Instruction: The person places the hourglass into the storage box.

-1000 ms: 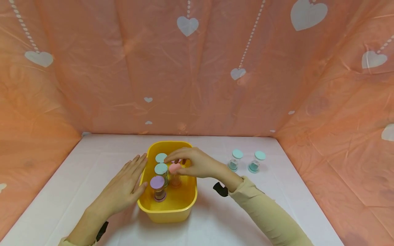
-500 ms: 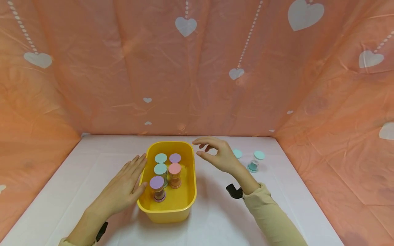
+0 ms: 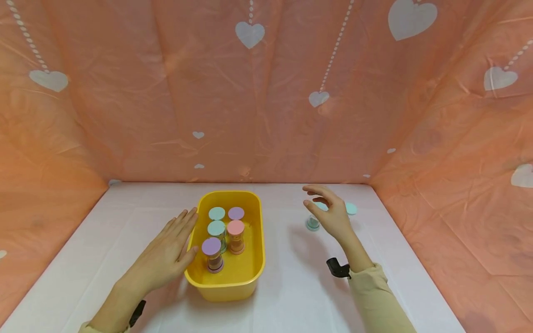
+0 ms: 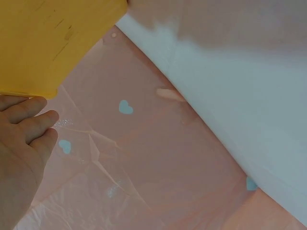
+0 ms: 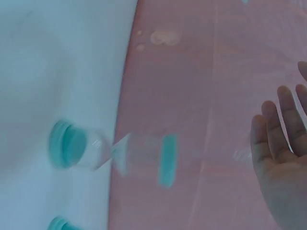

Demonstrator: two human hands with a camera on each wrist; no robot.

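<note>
My left hand (image 3: 164, 254) rests with straight fingers along the left rim of a yellow tub (image 3: 225, 292); its fingers also touch the tub wall (image 4: 53, 43) in the left wrist view. Inside the tub stand several hourglasses: a purple one (image 3: 212, 247) in front, a pink one (image 3: 236, 229), a purple one (image 3: 236, 213) behind it, and two mint ones (image 3: 216, 228) on the left. My right hand (image 3: 331, 212) hovers with nothing in its relaxed fingers, partly covering two mint hourglasses on the table. One mint hourglass (image 5: 168, 160) shows upright and blurred beside the hand in the right wrist view.
A white cloth (image 3: 287, 286) covers the table. Peach sheeting with white hearts (image 3: 250, 92) hangs behind it and along both sides. The second loose mint hourglass (image 3: 351, 208) stands at the back right, mostly behind the right hand.
My right hand has drawn back from the hourglasses in the tub and moved right, over to the two mint ones on the table. The left hand has stayed at the rim.
</note>
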